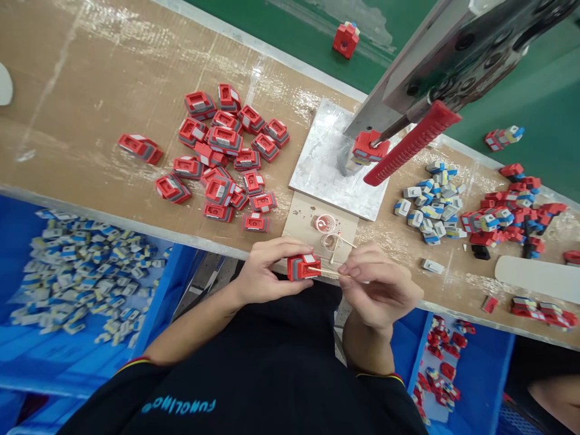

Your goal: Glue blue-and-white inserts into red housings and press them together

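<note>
My left hand (267,270) grips a red and grey toy part (296,267) between thumb and fingers, just off the table's front edge. My right hand (378,284) pinches a thin wooden stick (330,272), whose far end reaches into the opening of the red part. Beyond my hands, two small clear cups (324,223) stand on a beige card (301,212), the farther one with reddish contents. A cotton swab (333,256) leans at the nearer cup. Several similar red and grey parts (225,139) lie in a loose pile to the left.
A press with a red handle (412,145) rises from a metal plate (317,151), a red part beneath it. White and blue pieces (432,202) and red assemblies (512,211) lie right. Blue bins (158,302) hold more pieces below the table. Another person's arm (557,393) shows bottom right.
</note>
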`<state>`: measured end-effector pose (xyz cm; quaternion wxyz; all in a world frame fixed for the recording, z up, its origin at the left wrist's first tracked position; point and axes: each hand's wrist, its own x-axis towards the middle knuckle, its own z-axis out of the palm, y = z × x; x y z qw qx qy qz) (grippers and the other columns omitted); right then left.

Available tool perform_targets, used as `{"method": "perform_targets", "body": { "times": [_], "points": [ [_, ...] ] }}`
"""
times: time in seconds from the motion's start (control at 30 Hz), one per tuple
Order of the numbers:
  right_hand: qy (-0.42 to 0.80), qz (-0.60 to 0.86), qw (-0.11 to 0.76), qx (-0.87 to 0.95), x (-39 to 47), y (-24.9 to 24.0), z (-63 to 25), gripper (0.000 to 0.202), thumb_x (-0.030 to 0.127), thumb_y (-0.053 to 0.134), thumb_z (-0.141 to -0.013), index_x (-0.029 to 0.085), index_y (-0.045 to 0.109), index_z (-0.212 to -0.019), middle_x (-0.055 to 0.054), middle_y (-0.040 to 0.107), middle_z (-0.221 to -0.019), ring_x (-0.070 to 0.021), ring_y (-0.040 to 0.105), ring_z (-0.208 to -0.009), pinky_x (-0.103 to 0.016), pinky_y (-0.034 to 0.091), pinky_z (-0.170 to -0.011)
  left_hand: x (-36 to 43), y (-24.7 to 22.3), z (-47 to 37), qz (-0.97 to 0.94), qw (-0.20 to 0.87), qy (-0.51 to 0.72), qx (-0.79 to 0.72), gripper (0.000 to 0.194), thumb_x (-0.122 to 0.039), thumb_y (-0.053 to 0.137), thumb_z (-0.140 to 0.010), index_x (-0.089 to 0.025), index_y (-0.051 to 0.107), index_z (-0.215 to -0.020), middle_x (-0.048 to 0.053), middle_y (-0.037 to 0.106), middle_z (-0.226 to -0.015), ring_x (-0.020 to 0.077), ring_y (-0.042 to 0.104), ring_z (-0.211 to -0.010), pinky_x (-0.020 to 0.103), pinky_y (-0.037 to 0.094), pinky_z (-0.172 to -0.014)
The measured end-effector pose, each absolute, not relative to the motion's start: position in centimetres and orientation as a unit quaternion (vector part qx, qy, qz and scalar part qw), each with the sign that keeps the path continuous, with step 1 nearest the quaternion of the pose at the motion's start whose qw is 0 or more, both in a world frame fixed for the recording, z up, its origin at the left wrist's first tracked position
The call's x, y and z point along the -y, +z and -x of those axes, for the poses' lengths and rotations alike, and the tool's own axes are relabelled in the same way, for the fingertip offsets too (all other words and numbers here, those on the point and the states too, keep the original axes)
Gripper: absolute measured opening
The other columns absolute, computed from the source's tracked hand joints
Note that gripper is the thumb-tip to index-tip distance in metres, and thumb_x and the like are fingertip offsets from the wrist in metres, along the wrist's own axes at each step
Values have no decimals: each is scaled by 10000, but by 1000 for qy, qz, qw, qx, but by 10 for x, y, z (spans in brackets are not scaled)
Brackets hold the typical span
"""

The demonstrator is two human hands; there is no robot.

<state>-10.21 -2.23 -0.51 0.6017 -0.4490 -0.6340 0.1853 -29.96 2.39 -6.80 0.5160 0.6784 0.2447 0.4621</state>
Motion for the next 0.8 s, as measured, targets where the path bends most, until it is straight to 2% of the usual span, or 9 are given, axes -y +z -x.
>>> {"method": "perform_targets", "body": {
  "times": [0.13, 0.33, 0.4, 0.47, 0.63, 0.8],
  "points": [
    [129, 500, 608, 603, 28, -14, 81, 124, 127, 786, -918, 236, 736, -949, 10, 744, -729, -172, 688, -602, -339, 538, -574, -23, -73, 303, -648, 542, 466, -261, 412, -267, 932, -828, -204, 798, -1213, 121, 857, -1055, 226, 840, -913, 291, 684, -819],
    [95, 562, 435, 698, 18, -39, 74, 203, 57, 735, -925, 258, 706, -911, 14, 785, -776, -182, 717, -685, -339, 571, -654, -23, -80, 310, -591, 575, 488, -285, 366, -206, 921, -836, -220, 794, -1179, 118, 850, -1144, 225, 844, -971, 266, 696, -812],
    [91, 562, 405, 715, 15, -42, 76, 200, 60, 717, -937, 255, 706, -894, 15, 788, -772, -183, 719, -693, -338, 572, -662, -23, -80, 311, -595, 571, 485, -291, 351, -190, 920, -832, -205, 793, -1159, 132, 845, -1155, 232, 844, -983, 263, 698, -797],
    [93, 562, 422, 705, 17, -40, 76, 201, 58, 718, -931, 257, 717, -902, 20, 786, -773, -184, 719, -689, -340, 567, -656, -23, -79, 312, -604, 562, 486, -290, 349, -190, 920, -833, -200, 789, -1157, 137, 843, -1148, 234, 842, -991, 269, 701, -801],
    [80, 539, 561, 622, 33, -26, 81, 196, 82, 786, -879, 258, 731, -946, 26, 761, -752, -186, 689, -615, -357, 528, -593, -24, -78, 308, -624, 541, 492, -274, 331, -199, 914, -844, -209, 785, -1149, 133, 847, -1110, 238, 838, -1002, 295, 696, -834],
    [99, 509, 628, 580, 44, -30, 106, 119, 168, 780, -928, 256, 700, -935, 24, 761, -730, -186, 665, -564, -360, 498, -547, -20, -75, 299, -629, 537, 490, -276, 335, -211, 925, -836, -207, 773, -1135, 121, 849, -1090, 244, 837, -1006, 333, 687, -880]
  ]
}}
